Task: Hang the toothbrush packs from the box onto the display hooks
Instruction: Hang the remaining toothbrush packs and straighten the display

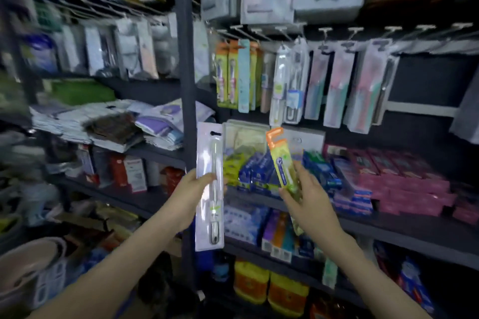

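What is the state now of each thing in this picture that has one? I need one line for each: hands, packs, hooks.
left hand, grips the white pack near its middle.
white pack, upright, held, not on a hook.
right hand, holds the yellow pack by its lower part.
yellow pack, top tilted left, held, not on a hook.
hanging packs, on hooks in a row.
far right hooks, seem bare; blurred.

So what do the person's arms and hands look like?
Left arm and right arm are bare to the frame's edge: no sleeves, watch or bracelet. Left hand and right hand wear no gloves, and no rings I can make out.
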### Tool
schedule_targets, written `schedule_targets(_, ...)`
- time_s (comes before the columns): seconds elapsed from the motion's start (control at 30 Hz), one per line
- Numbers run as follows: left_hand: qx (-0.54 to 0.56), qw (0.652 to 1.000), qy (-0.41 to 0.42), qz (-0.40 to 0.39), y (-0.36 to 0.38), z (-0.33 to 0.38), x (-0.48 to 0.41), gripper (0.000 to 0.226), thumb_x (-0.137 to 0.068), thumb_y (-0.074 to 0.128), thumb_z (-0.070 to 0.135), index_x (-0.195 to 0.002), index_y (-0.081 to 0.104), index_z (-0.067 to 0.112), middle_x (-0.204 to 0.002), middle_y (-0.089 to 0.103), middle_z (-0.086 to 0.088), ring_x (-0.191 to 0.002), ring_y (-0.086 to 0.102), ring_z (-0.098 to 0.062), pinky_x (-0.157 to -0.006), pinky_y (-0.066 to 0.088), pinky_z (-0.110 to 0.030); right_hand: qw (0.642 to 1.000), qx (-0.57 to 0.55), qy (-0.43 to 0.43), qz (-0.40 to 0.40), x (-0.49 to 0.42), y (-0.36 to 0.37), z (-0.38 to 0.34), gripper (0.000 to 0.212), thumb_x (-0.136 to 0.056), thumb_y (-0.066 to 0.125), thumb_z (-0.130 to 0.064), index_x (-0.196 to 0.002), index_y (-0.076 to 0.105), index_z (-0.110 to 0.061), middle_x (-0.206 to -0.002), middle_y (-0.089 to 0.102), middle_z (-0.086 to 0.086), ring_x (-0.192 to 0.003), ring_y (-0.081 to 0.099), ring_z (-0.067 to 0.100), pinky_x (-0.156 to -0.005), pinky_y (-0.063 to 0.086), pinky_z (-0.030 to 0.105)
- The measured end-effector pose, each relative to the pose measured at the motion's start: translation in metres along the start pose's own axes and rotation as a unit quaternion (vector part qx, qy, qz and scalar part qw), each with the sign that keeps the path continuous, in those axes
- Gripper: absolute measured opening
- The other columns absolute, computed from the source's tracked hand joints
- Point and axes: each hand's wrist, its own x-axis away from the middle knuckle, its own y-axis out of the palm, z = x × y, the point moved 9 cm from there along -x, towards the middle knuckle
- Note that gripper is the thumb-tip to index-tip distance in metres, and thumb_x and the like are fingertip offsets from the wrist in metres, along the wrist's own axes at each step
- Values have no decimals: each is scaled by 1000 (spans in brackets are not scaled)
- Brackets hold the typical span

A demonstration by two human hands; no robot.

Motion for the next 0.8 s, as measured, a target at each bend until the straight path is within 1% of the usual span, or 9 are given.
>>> schedule_targets(0.03,0,1000,17,7,-17,17,-15,24,-95,55,10,-118,62,9,-107,70,-13,-97,66,-28,-94,50,-42,1000,9,-13,8,-21,6,-16,69,-96,53,-35,-151,12,-31,-151,31,-1,-122,50,22,-90,43,31)
schedule_targets(0.1,-3,998,55,7,-46,53,-45,24,-95,57,11,-118,60,11,-104,71,-8,-92,67,-23,-84,54,-37,998,23,-47,32,-65,17,-50,67,-96,52,-34,-151,14,-31,-146,37,2,-112,54,21,-83,46,31)
schedule_targets(0.23,-21,992,121,-4,-90,119,-100,24,-94,57,9,-118,62,8,-85,75,4,-80,71,-13,-69,54,-24,988,111,-84,73,-157,38,-105,68,-98,49,-34,-152,10,-29,-134,44,5,-99,55,24,-65,40,29)
schedule_targets(0.37,-4,988,153,-17,-108,160,-138,21,-95,55,6,-115,62,8,-85,72,0,-65,69,-2,-53,50,-13,961,231,-91,119,-225,51,-136,70,-99,46,-33,-152,1,-32,-123,48,8,-95,55,26,-65,49,35)
schedule_targets(0.47,15,987,160,-26,-113,171,-163,21,-95,56,9,-116,61,10,-84,74,2,-71,71,-5,-56,52,-17,933,327,-84,128,-269,62,-145,69,-98,47,-28,-153,4,-27,-118,51,8,-97,54,26,-61,43,33)
schedule_targets(0.57,31,985,166,-30,-118,173,-184,21,-96,55,9,-115,61,12,-88,75,0,-81,72,-13,-61,55,-21,922,371,-60,95,-307,79,-148,69,-98,45,-21,-152,3,-25,-136,43,12,-110,52,27,-67,43,35)
schedule_targets(0.67,49,983,174,-22,-125,174,-196,16,-95,56,8,-107,62,16,-88,76,-1,-85,72,-18,-77,57,-33,914,388,-62,102,-336,91,-150,72,-98,47,-22,-152,1,-23,-154,24,14,-120,50,28,-75,49,36)
schedule_targets(0.73,60,982,180,-16,-130,175,-203,15,-95,56,8,-105,62,18,-89,75,-3,-88,72,-21,-85,54,-40,916,382,-52,114,-353,94,-148,73,-97,49,-22,-152,1,-22,-157,17,16,-123,49,29,-72,48,34)
schedule_targets(0.8,63,980,189,-5,-137,179,-209,18,-94,57,9,-110,61,16,-91,75,-5,-90,71,-22,-89,53,-45,928,350,-31,124,-365,96,-144,74,-98,50,-23,-152,0,-20,-157,16,17,-126,48,31,-72,50,36)
